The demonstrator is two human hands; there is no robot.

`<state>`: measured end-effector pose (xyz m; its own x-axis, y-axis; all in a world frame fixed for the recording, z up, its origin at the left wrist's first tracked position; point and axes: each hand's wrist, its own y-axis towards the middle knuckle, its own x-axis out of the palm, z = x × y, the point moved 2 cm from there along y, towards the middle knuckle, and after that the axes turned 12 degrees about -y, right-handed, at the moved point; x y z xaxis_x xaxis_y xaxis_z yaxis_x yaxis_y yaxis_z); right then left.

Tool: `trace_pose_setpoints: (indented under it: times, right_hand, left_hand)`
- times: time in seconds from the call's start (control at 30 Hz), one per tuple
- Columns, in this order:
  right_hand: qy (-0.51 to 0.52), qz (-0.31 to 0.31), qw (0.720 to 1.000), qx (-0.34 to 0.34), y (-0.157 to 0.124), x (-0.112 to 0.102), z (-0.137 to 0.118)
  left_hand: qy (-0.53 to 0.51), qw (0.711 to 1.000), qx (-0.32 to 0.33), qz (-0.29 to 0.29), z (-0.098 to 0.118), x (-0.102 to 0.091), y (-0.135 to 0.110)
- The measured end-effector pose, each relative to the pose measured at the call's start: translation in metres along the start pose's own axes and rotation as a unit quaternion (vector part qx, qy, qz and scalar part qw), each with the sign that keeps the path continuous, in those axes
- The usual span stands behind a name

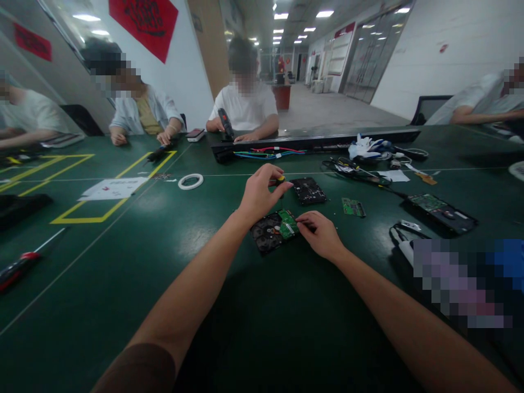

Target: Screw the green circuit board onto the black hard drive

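A hard drive [266, 236] with a green circuit board [289, 224] on its upper face lies on the table in front of me. My left hand [264, 188] is closed around the yellow-and-black handle of a small screwdriver [280, 179], held upright over the board. My right hand [321, 233] pinches the right edge of the same drive. Just behind it lies a second dark hard drive [309, 191]. A loose green circuit board [353, 207] rests on the table to the right.
Right of me are another opened drive [442, 212], tangled cables [356, 170] and white-and-blue gloves [370, 147]. A long black panel [327, 141] with coloured wires crosses the far side. Left are a tape roll [190, 182] and a red-handled screwdriver [20, 267]. Several people sit around the table.
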<state>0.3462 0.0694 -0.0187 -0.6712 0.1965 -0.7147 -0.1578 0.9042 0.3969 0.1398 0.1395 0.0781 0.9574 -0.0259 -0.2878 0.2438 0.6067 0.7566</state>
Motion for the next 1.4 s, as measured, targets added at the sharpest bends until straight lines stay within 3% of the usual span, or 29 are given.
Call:
trace_pose_setpoints:
  times: [0.4, 0.73, 1.03, 1.23, 1.4]
  right_hand:
    - [-0.026, -0.061, 0.997, -0.043, -0.006, -0.010, -0.014]
    - [-0.072, -0.061, 0.994, -0.058, -0.008, -0.006, -0.017]
    - [-0.074, -0.068, 0.994, -0.052, -0.009, -0.001, -0.019]
    - [-0.051, -0.073, 0.995, -0.052, -0.007, -0.002, -0.015]
    - [-0.026, -0.070, 0.997, -0.035, -0.007, -0.004, -0.015]
  left_hand:
    - [0.108, 0.992, 0.042, -0.054, 0.013, -0.008, 0.005]
    - [0.149, 0.983, 0.036, -0.099, 0.020, -0.009, 0.007]
    - [0.039, 0.998, -0.003, -0.047, 0.011, -0.007, 0.005]
    - [0.103, 0.994, 0.043, -0.007, 0.011, -0.011, 0.008]
    - [0.102, 0.993, 0.051, -0.029, 0.016, -0.012, 0.009]
